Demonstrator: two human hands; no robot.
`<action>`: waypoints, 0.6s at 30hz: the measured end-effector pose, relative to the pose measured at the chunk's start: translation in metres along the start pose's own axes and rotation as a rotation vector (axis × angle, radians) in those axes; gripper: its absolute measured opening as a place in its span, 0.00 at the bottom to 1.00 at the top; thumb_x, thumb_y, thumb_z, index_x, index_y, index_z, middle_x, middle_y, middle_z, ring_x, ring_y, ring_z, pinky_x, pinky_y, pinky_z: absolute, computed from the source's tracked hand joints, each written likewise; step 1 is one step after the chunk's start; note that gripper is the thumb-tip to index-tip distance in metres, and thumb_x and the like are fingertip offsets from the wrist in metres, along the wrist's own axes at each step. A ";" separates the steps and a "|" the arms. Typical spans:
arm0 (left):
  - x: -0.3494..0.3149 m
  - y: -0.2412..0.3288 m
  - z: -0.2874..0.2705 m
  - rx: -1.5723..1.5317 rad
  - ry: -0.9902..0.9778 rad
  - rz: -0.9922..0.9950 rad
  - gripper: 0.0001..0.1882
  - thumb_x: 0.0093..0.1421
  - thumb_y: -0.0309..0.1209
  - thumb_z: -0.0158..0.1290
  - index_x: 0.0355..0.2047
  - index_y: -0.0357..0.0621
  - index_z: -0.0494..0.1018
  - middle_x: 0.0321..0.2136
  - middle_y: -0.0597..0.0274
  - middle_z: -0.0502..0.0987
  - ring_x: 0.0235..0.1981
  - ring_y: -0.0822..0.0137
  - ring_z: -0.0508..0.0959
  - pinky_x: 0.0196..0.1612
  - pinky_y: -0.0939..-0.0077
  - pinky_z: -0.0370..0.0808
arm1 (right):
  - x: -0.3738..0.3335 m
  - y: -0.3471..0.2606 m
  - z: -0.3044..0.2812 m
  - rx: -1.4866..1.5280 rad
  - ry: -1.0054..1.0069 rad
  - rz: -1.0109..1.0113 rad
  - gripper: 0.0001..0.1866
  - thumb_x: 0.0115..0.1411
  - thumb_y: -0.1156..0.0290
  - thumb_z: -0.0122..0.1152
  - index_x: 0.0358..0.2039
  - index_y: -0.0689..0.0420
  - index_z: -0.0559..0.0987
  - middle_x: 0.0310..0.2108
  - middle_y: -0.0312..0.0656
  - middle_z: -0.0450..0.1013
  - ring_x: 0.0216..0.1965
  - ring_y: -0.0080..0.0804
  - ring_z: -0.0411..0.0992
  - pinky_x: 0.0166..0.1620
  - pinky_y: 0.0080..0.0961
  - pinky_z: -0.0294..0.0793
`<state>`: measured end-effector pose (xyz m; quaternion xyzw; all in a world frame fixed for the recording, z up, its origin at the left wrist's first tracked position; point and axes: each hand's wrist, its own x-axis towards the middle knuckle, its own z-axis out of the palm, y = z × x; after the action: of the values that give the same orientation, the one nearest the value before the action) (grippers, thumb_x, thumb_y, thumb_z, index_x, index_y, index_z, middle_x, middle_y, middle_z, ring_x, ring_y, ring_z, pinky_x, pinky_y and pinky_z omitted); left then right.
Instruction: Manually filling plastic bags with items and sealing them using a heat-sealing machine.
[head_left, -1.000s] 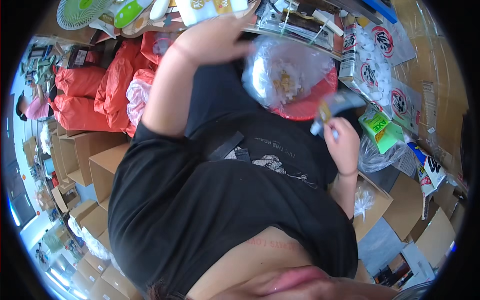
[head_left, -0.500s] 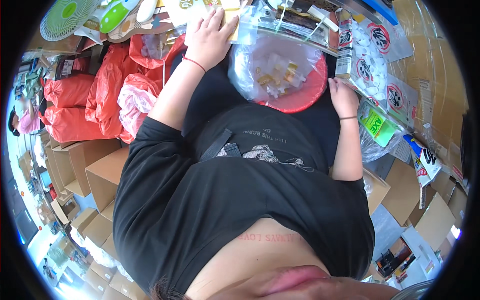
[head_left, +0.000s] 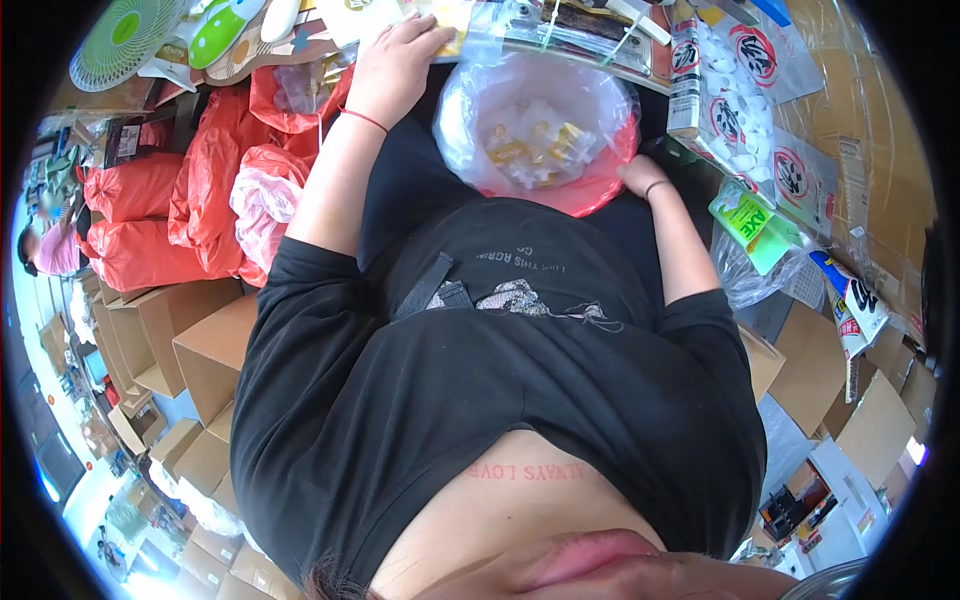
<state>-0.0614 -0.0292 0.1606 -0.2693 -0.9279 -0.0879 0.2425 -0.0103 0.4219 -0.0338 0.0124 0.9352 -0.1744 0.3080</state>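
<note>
At the table's near edge, my left hand [head_left: 400,55] lies with its fingers stretched over a white and gold packet [head_left: 452,22]. A clear plastic sleeve [head_left: 483,38] lies beside that packet. Between my knees is a red tub [head_left: 595,190] with a clear plastic liner [head_left: 462,125] folded inside it. Several small clear sachets with gold print [head_left: 540,142] lie in its bottom. My right hand [head_left: 640,175] is closed on the tub's right rim; its fingertips are partly hidden.
Stuffed red bags [head_left: 205,170] are piled at the left, above open cardboard boxes [head_left: 215,350]. A green fan [head_left: 125,30] stands far left. At the right are a box of white pieces [head_left: 725,110] and a green pouch [head_left: 750,225]. A metal device [head_left: 570,30] sits at the table edge.
My right hand has moved left from beside the white box onto the tub's rim. The tub has shifted slightly left and away from me. My left hand stays on the packet.
</note>
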 end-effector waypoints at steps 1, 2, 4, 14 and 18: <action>0.003 0.003 -0.002 -0.002 0.002 0.002 0.15 0.60 0.29 0.52 0.49 0.53 0.76 0.45 0.59 0.78 0.52 0.57 0.76 0.54 0.65 0.70 | -0.017 -0.008 0.001 -0.035 -0.041 -0.046 0.19 0.59 0.56 0.54 0.37 0.60 0.81 0.35 0.54 0.78 0.37 0.48 0.77 0.47 0.38 0.74; 0.002 0.009 -0.007 -0.228 0.016 -0.181 0.13 0.61 0.30 0.53 0.46 0.51 0.78 0.41 0.60 0.79 0.47 0.60 0.78 0.50 0.68 0.72 | -0.038 -0.026 -0.002 -0.073 -0.086 -0.098 0.19 0.60 0.55 0.55 0.37 0.60 0.81 0.36 0.54 0.78 0.40 0.49 0.77 0.47 0.40 0.73; -0.003 0.023 -0.016 -0.680 0.045 -0.550 0.09 0.62 0.32 0.55 0.41 0.48 0.80 0.31 0.61 0.81 0.38 0.66 0.82 0.41 0.75 0.75 | -0.093 -0.082 -0.046 -0.267 -0.245 -0.172 0.19 0.63 0.54 0.52 0.40 0.58 0.80 0.38 0.55 0.77 0.41 0.52 0.76 0.45 0.42 0.73; 0.016 0.122 -0.027 -1.207 -0.429 -0.519 0.15 0.59 0.39 0.62 0.37 0.39 0.81 0.22 0.70 0.78 0.23 0.82 0.73 0.28 0.82 0.71 | -0.190 -0.182 -0.177 0.671 0.543 -0.767 0.12 0.68 0.65 0.55 0.41 0.61 0.78 0.35 0.34 0.73 0.34 0.18 0.67 0.38 0.17 0.68; 0.012 0.140 -0.028 -1.431 -0.464 -0.581 0.16 0.60 0.40 0.61 0.37 0.39 0.81 0.22 0.71 0.78 0.22 0.81 0.73 0.27 0.83 0.72 | -0.172 -0.200 -0.195 0.539 0.592 -0.807 0.11 0.67 0.67 0.55 0.41 0.62 0.79 0.34 0.33 0.74 0.34 0.18 0.68 0.39 0.17 0.68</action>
<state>0.0174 0.0859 0.1951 -0.1188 -0.7063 -0.6622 -0.2203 -0.0090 0.3141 0.2756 -0.2193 0.8346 -0.5001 -0.0725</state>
